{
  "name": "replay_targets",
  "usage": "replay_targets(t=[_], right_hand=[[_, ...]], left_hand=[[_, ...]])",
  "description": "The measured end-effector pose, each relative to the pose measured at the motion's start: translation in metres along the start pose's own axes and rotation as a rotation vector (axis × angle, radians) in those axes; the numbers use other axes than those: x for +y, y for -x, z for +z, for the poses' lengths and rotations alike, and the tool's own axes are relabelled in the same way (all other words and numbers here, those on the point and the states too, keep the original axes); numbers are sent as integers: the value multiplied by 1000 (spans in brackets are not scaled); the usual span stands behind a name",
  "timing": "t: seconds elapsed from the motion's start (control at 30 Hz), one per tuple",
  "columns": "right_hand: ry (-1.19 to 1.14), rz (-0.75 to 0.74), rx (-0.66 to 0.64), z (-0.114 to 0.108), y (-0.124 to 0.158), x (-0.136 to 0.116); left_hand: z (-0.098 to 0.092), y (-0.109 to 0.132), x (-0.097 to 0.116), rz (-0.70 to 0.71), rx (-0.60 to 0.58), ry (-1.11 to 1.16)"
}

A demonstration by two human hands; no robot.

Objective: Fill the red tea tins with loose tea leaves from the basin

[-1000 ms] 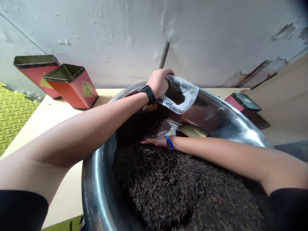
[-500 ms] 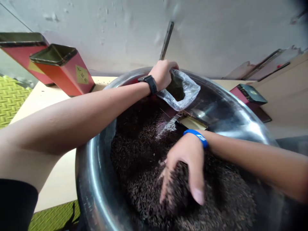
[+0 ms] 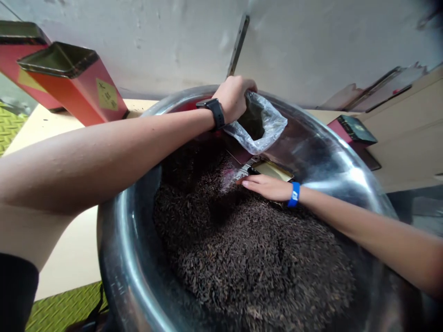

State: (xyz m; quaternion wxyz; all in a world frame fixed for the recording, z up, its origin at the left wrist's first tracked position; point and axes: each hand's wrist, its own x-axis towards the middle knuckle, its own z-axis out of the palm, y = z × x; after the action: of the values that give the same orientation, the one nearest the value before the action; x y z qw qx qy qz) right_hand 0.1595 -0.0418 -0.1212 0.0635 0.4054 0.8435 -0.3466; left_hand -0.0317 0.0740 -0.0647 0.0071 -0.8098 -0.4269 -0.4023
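A big steel basin [image 3: 114,240] holds a heap of dark loose tea leaves [image 3: 249,258]. My left hand [image 3: 233,97], with a black watch on the wrist, is closed on the rim of a clear plastic bag [image 3: 266,127] at the basin's far side. The bag's mouth is held wide and dark leaves show inside it. My right hand [image 3: 266,186], with a blue wristband, lies flat on the leaves just below the bag, fingers stretched out to the left. A tin's gold rim [image 3: 273,169] shows beside that hand.
Two open red tins [image 3: 74,83] stand at the far left of the pale table [image 3: 69,258]. A closed red tin with a dark lid [image 3: 353,131] lies to the right of the basin. A grey wall rises behind. Green matting [image 3: 65,309] covers the floor at the left.
My right hand scooped up leaves near me half a second ago, then went back to the far side and lies flat below the bag. My left hand kept hold of the bag.
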Motion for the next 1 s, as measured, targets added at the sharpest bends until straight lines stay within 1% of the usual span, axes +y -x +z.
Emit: replay_targets(t=[0.1, 0.2, 0.27, 0.33, 0.43, 0.53, 0.63, 0.7, 0.77, 0.87, 1.0], right_hand=[[90, 79, 80, 11, -22, 8], [274, 137, 230, 10, -39, 15], [391, 110, 278, 10, -47, 19], [466, 79, 264, 14, -54, 22], [516, 57, 236, 26, -65, 26], [664, -17, 238, 34, -76, 32], [766, -76, 306, 35, -86, 40], [773, -76, 382, 34, -93, 44], [762, -67, 426, 34, -102, 45], [737, -94, 404, 40, -115, 40], [704, -249, 265, 50, -121, 31]], left_hand=[[-2, -1, -3, 6, 20, -7], [-5, -1, -4, 27, 43, -22], [-7, -2, -5, 45, 57, -21], [-7, -2, -5, 47, 58, -6], [-7, -3, -5, 35, 67, 11], [-8, -5, -5, 18, 92, 12], [-10, -6, -6, 8, 117, 9], [-10, -7, -6, 2, 129, 14], [-10, -7, -7, 10, 145, 22], [-9, -7, -6, 37, 175, 36], [-11, -6, -4, 24, 173, 56]])
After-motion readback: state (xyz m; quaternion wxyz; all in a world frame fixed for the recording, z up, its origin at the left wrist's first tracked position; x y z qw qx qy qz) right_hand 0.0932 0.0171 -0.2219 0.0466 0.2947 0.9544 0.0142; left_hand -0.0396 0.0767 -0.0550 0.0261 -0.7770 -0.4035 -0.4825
